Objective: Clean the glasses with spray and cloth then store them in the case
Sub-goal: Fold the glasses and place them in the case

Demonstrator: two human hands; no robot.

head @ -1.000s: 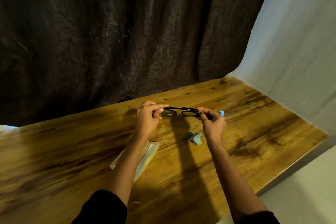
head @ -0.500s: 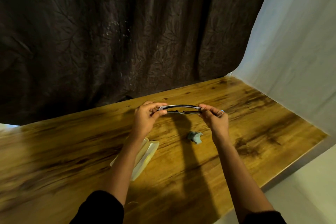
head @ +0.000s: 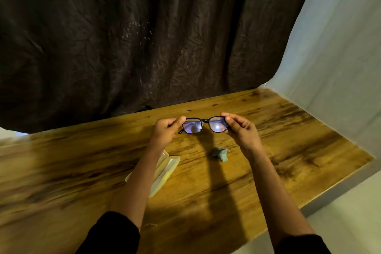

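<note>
Hands: the left hand (head: 167, 132) pinches one end of the frame and the right hand (head: 241, 130) pinches the other, thumb and fingertips closed on the rim, the two hands apart.
Glasses (head: 204, 125): held in the air over the far middle of the desk (head: 288, 150), lenses turned toward the camera, each showing a pale glare.
Cloth (head: 221, 153): crumpled on the desk near the right wrist, touched by neither hand.
Case (head: 167, 169): pale and open on the desk, partly hidden under the left forearm.
Spray: not in view.
Step in hand: probably checking the lenses against the light. Whether they are already wiped cannot be told.
Doing it well: keep the fingertips on the rim and off the glass. Tilt slowly so the glare sweeps each lens and shows any smear.
Next call: if streaks show, take up the cloth. If not, fold the arms and lower the glasses into the case.
</note>
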